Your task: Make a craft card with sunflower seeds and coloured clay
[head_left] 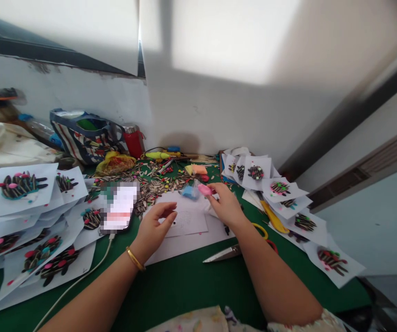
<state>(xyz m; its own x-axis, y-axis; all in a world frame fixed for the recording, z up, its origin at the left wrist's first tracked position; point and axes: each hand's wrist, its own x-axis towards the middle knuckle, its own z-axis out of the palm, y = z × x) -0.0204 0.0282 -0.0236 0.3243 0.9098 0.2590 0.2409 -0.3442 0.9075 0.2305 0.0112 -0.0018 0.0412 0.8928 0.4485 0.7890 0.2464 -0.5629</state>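
My right hand (224, 205) pinches a lump of pink modelling clay (204, 189) between thumb and fingers above the work sheet. To its left, my left hand (157, 226) hovers over the paper with bent fingers, the thumb slightly apart, and I see nothing held in it. Between the hands lies a small white sheet (191, 226) with a faint drawing, resting on a larger white paper (170, 251). Just beyond them sits a packet of blue clay (189, 192). Scissors (221, 254) lie under my right forearm, which hides part of them.
Seeds (150, 191) are scattered across the green table (170, 295). Seed-decorated papers pile up at left (21, 189) and right (304, 221). A phone (120, 207) with a cable lies left. Behind stand a striped bag (84, 138) and red flask (133, 142). A yellow-handled tool (274, 216) lies right.
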